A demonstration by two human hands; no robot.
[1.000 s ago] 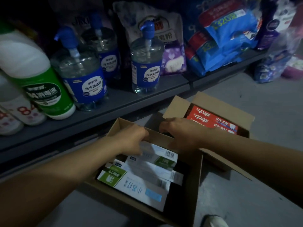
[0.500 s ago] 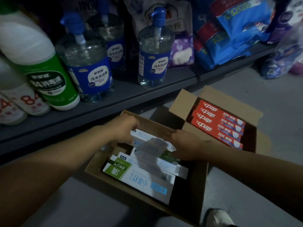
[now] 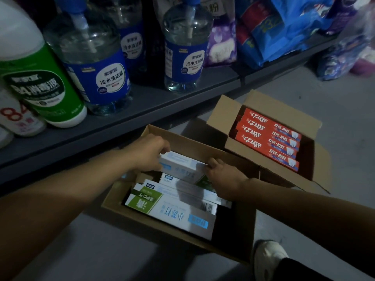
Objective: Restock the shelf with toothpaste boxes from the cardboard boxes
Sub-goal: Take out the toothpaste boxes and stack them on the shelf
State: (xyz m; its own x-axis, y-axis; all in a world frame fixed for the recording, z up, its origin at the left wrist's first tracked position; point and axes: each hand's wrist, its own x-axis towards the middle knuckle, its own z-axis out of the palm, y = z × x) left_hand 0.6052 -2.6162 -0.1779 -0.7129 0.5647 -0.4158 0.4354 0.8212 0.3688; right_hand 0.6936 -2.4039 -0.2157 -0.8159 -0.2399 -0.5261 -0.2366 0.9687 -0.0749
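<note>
An open cardboard box (image 3: 180, 138) sits on the floor below the shelf (image 3: 142, 110), holding several white-and-green toothpaste boxes (image 3: 172, 211). My left hand (image 3: 147, 152) grips the left end of one white toothpaste box (image 3: 180, 166) raised above the others. My right hand (image 3: 223, 179) holds its right end, fingers curled over the edge. A second open cardboard box (image 3: 227, 116) at the right holds several red toothpaste boxes (image 3: 267, 138).
The dark shelf carries pump bottles with blue labels (image 3: 95, 63), a white-and-green disinfectant bottle (image 3: 34, 78) at the left, and blue and purple bags (image 3: 269, 29) at the right. My white shoe (image 3: 267, 258) stands on the grey floor by the near box.
Both hands have lifted one white toothpaste box a little out of the near cardboard box. The view has shifted, bringing the red boxes fully into sight.
</note>
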